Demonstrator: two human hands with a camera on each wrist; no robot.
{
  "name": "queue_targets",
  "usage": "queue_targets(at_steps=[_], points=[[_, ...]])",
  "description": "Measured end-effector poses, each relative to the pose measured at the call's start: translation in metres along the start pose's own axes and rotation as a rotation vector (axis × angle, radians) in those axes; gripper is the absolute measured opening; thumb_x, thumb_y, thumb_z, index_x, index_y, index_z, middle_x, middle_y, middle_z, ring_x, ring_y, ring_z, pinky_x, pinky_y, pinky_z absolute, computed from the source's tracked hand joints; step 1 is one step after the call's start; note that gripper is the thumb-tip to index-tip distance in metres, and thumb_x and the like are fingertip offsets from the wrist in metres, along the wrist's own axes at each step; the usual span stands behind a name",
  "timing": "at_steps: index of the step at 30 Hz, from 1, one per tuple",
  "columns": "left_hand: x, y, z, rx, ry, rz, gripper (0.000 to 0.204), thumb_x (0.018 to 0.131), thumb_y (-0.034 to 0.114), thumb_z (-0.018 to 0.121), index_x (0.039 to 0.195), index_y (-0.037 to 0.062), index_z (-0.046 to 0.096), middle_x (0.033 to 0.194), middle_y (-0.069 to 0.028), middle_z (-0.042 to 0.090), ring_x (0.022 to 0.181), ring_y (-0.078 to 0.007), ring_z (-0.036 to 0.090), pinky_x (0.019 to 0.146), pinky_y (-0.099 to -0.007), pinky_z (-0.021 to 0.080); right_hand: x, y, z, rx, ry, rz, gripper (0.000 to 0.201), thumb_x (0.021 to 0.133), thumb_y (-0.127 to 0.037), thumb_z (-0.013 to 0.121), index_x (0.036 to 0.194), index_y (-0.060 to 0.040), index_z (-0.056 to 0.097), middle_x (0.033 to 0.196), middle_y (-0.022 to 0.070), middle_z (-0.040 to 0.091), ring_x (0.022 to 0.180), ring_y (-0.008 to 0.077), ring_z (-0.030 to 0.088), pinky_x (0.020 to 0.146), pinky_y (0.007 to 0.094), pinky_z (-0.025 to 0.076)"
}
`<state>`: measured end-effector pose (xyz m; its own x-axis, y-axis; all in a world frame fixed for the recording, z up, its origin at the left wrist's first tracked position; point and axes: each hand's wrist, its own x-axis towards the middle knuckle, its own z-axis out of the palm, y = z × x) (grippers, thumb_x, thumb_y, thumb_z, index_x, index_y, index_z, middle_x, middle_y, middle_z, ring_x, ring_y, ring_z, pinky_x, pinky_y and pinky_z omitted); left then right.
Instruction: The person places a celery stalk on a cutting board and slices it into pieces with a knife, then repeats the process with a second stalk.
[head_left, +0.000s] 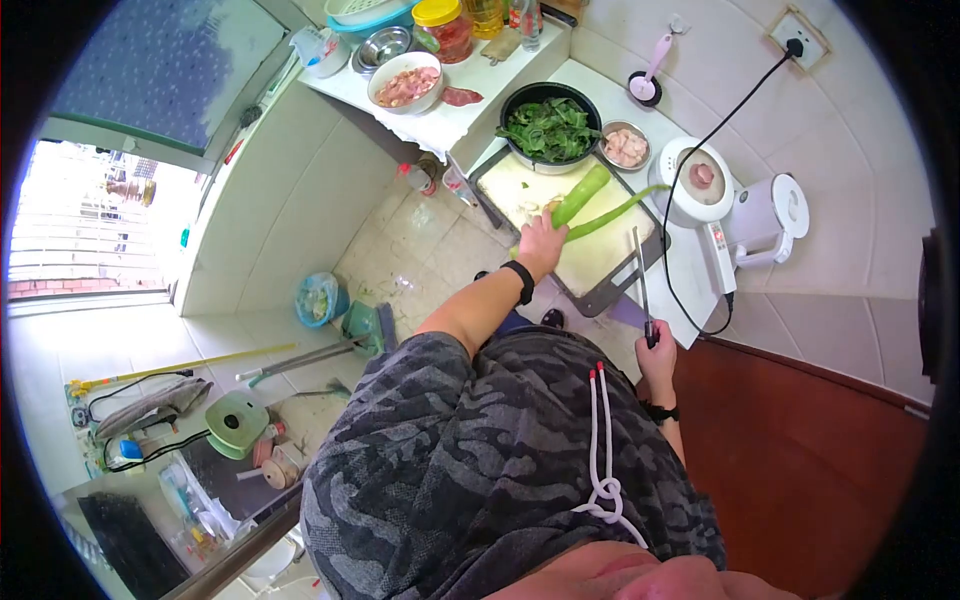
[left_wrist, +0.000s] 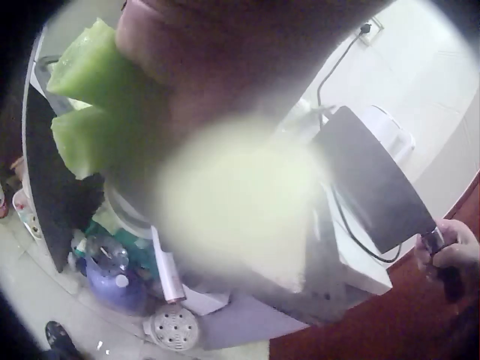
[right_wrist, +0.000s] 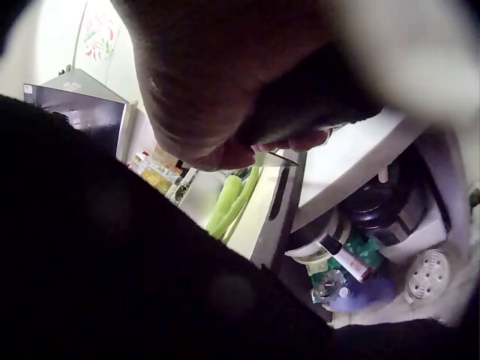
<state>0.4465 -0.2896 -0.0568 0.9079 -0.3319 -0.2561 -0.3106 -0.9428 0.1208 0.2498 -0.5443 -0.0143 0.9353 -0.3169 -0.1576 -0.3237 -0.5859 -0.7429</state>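
Two long peeled green stalks [head_left: 590, 205] lie on a pale cutting board [head_left: 605, 268] at the counter's edge. My left hand [head_left: 541, 243] grips their near ends; the left wrist view shows the cut stalk ends [left_wrist: 88, 101] under the palm [left_wrist: 225, 60]. My right hand [head_left: 655, 352] holds a cleaver [head_left: 640, 275] by its handle, off the board's right front corner, blade pointing away from me. The left wrist view shows the dark blade [left_wrist: 371, 180] raised and the gripping right hand [left_wrist: 450, 259]. In the right wrist view the hand [right_wrist: 225, 82] fills the top and the stalks [right_wrist: 229, 199] lie beyond.
Behind the board stand a black pan of leafy greens [head_left: 550, 125] and a small metal bowl of meat [head_left: 626, 147]. A white appliance [head_left: 700, 180] and a kettle [head_left: 770, 210] with a black cord sit at the right. A white bowl of meat [head_left: 405, 87] and jars stand farther back.
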Motion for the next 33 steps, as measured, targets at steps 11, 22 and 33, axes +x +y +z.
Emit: queue_targets(at_steps=[11, 22, 33], points=[[0.007, -0.037, 0.003, 0.173, 0.298, 0.098, 0.029, 0.086, 0.018, 0.056, 0.113, 0.0179, 0.065, 0.126, -0.0162, 0.048, 0.117, -0.0315, 0.049, 0.091, -0.0444, 0.043, 0.018, 0.011, 0.009, -0.026, -0.059, -0.013, 0.028, 0.075, -0.010, 0.062, 0.102, -0.0025, 0.059, 0.072, 0.0082, 0.057, 0.063, 0.0185, 0.054, 0.061, 0.0333, 0.045], [-0.015, -0.045, 0.026, -0.176, 0.332, 0.132, 0.023, 0.077, 0.011, 0.059, 0.099, 0.0054, 0.060, 0.102, -0.0137, 0.058, 0.101, -0.0302, 0.058, 0.078, -0.0414, 0.052, 0.025, 0.027, 0.014, 0.219, -0.090, -0.041, 0.027, 0.076, -0.001, 0.058, 0.103, 0.0006, 0.058, 0.077, -0.0005, 0.052, 0.069, 0.0095, 0.047, 0.064, 0.0243, 0.040], [-0.025, -0.047, -0.003, -0.156, 0.139, 0.009, 0.032, 0.079, 0.018, 0.060, 0.108, 0.0047, 0.056, 0.103, -0.0182, 0.060, 0.093, -0.0362, 0.063, 0.076, -0.0458, 0.054, 0.033, 0.026, 0.013, 0.159, -0.047, -0.054, 0.024, 0.087, -0.007, 0.062, 0.108, 0.0025, 0.057, 0.075, 0.0029, 0.052, 0.068, 0.0114, 0.048, 0.064, 0.0265, 0.043]])
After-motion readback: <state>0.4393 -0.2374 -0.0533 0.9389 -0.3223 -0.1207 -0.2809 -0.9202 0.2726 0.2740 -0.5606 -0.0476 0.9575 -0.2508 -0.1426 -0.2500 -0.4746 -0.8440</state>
